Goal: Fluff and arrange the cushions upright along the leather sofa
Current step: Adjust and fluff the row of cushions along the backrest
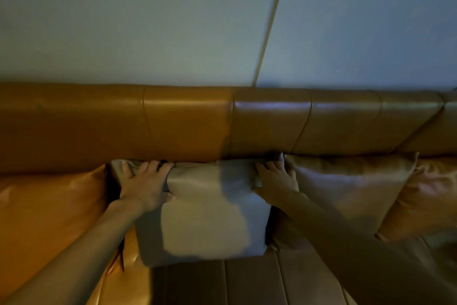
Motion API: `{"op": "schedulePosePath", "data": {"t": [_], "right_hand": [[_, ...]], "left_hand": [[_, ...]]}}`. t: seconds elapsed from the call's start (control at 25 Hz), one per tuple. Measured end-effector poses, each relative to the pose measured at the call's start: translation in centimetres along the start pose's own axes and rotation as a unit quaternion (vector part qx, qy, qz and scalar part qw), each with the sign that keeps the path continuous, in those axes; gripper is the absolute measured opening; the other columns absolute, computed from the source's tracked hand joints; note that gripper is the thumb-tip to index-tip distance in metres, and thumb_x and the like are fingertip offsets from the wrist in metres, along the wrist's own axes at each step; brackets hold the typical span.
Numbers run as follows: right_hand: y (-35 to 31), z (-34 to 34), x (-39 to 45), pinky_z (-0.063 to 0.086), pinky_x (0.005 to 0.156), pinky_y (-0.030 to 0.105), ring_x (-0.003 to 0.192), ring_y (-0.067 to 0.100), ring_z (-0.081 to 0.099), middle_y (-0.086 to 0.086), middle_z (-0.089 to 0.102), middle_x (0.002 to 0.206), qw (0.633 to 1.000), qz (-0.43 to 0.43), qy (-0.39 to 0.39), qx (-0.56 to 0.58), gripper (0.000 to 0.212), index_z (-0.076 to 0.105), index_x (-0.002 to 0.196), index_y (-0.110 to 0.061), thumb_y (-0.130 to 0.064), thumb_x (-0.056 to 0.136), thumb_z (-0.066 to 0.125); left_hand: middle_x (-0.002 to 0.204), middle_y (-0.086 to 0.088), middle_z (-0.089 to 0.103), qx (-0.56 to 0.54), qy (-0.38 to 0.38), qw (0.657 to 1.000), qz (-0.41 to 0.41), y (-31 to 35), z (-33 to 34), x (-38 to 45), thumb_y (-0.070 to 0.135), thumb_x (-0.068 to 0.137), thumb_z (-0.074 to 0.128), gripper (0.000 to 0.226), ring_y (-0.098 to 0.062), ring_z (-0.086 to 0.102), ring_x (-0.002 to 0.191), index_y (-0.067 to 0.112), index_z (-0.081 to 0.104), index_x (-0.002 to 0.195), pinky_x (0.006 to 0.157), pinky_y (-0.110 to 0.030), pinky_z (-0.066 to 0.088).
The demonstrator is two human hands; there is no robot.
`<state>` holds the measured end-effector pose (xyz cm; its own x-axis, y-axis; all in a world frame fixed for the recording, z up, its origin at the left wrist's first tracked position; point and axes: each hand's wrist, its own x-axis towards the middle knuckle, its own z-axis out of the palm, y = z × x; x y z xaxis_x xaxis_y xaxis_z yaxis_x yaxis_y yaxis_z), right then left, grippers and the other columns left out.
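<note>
A pale grey-beige cushion stands upright against the backrest of the tan leather sofa, in the middle of the view. My left hand grips its upper left corner, fingers curled over the top edge. My right hand clasps its upper right corner. An orange leather cushion leans at the left, touching the pale one. A tan cushion stands upright at the right, with another tan cushion beyond it.
The sofa seat shows below the cushions, ribbed with seams. Behind the backrest rises a plain pale wall with a thin vertical strip. The sofa runs on past both edges of the view.
</note>
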<state>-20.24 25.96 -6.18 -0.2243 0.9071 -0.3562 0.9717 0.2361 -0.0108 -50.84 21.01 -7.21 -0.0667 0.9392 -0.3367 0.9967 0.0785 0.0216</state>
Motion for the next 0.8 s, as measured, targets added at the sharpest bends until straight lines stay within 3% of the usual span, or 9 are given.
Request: {"op": "schedulePosePath", "data": {"t": [0.08,0.12,0.24,0.32,0.44,0.56,0.68,0.8], "right_hand": [[-1.5,-0.7,-0.2,0.020,0.109,0.060,0.144,0.034,0.012,0.010,0.020,0.157,0.999,0.026,-0.028,0.030,0.086,0.008,0.153,-0.018,-0.054,0.089,0.054],[-2.6,-1.2,-0.3,0.018,0.110,0.060,0.144,0.034,0.011,0.010,0.019,0.157,0.999,0.026,-0.014,0.041,0.087,0.008,0.153,-0.018,-0.055,0.088,0.053],[-8.6,-2.2,-0.4,0.026,0.105,0.054,0.137,0.032,0.022,0.009,0.034,0.146,0.991,-0.063,0.117,0.033,0.066,0.028,0.145,-0.020,-0.046,0.089,0.052],[-14.2,-2.9,-0.1,0.031,0.099,0.047,0.128,0.030,0.033,0.006,0.044,0.137,0.974,-0.127,0.180,0.061,0.049,0.043,0.136,-0.021,-0.039,0.091,0.049],[-22.4,-3.3,0.9,0.033,0.092,0.042,0.117,0.025,0.042,0.001,0.055,0.124,0.952,-0.203,0.209,0.092,0.031,0.057,0.122,-0.024,-0.034,0.095,0.044],[-30.2,-2.4,2.5,0.031,0.089,0.037,0.112,0.022,0.046,-0.001,0.057,0.115,0.941,-0.272,0.185,0.081,0.027,0.063,0.111,-0.024,-0.033,0.096,0.043],[-36.3,-1.9,4.6,0.033,0.088,0.039,0.110,0.024,0.047,0.002,0.059,0.115,0.937,-0.282,0.202,0.035,0.026,0.063,0.110,-0.021,-0.032,0.094,0.046],[-40.4,-1.1,6.5,0.039,0.093,0.042,0.114,0.028,0.051,0.006,0.056,0.120,0.952,-0.286,0.109,0.021,0.029,0.056,0.120,-0.019,-0.031,0.093,0.052]], "left_hand": [[0.157,0.001,0.017,-0.045,0.000,0.999,0.024,-0.7,0.1,-0.4,0.062,0.085,0.056,0.083,-0.026,0.007,0.147,0.035,0.014,0.151,0.112,-0.065,-0.010],[0.158,0.002,0.017,-0.078,0.018,0.996,0.040,-1.2,-0.1,-0.8,0.061,0.087,0.053,0.078,-0.024,0.007,0.147,0.035,0.017,0.151,0.115,-0.060,-0.007],[0.145,-0.002,0.040,-0.155,0.187,0.970,0.018,-5.3,0.1,-2.3,0.051,0.093,0.048,0.056,-0.026,0.031,0.135,0.029,0.036,0.144,0.109,-0.045,0.031],[0.134,-0.008,0.049,-0.197,0.244,0.947,-0.071,-9.6,0.7,-3.2,0.042,0.095,0.049,0.047,-0.030,0.042,0.124,0.023,0.043,0.137,0.099,-0.045,0.041],[0.134,-0.015,0.046,-0.221,0.161,0.948,-0.163,-16.0,2.0,-3.9,0.033,0.094,0.055,0.047,-0.036,0.040,0.124,0.015,0.044,0.136,0.100,-0.047,0.038],[0.139,-0.013,0.042,-0.201,0.136,0.956,-0.166,-22.3,3.1,-4.3,0.029,0.091,0.056,0.055,-0.035,0.036,0.128,0.019,0.037,0.141,0.101,-0.047,0.036],[0.151,-0.008,0.028,-0.171,0.082,0.966,-0.176,-28.2,4.5,-4.5,0.031,0.087,0.057,0.070,-0.034,0.021,0.139,0.028,0.022,0.148,0.106,-0.051,0.028],[0.162,-0.003,0.004,-0.124,0.003,0.975,-0.184,-33.3,5.0,-4.4,0.042,0.082,0.064,0.088,-0.029,-0.002,0.148,0.034,0.010,0.151,0.115,-0.056,0.014]]}}
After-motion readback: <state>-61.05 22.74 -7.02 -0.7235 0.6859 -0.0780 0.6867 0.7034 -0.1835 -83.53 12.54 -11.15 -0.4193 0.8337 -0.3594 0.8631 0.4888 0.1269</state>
